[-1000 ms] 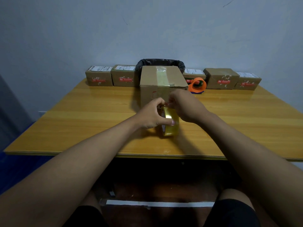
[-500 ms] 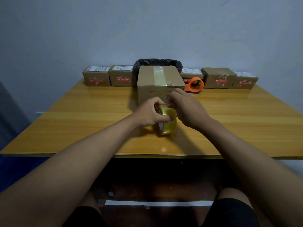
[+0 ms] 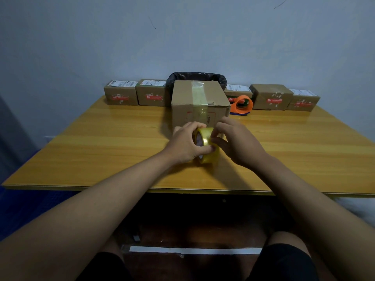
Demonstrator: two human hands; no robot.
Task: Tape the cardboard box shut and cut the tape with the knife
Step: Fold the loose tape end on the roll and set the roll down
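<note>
A brown cardboard box (image 3: 182, 98) stands mid-table, with a strip of clear tape running over its top and down its front. In front of it a roll of yellowish clear tape (image 3: 209, 146) stands on edge on the table. My left hand (image 3: 185, 144) grips the roll from the left side. My right hand (image 3: 237, 140) rests against the roll's right side, fingertips on its rim. No knife is in view.
The wooden table (image 3: 101, 142) carries a row of small parcels along the back: two at left (image 3: 121, 95), others at right (image 3: 272, 96). An orange tape dispenser (image 3: 242, 105) sits right of the box. A black-lined bin (image 3: 196, 76) is behind it.
Both hands stay on the tape roll; the right fingers have shifted along its rim and the roll has turned slightly. The box has not moved.
</note>
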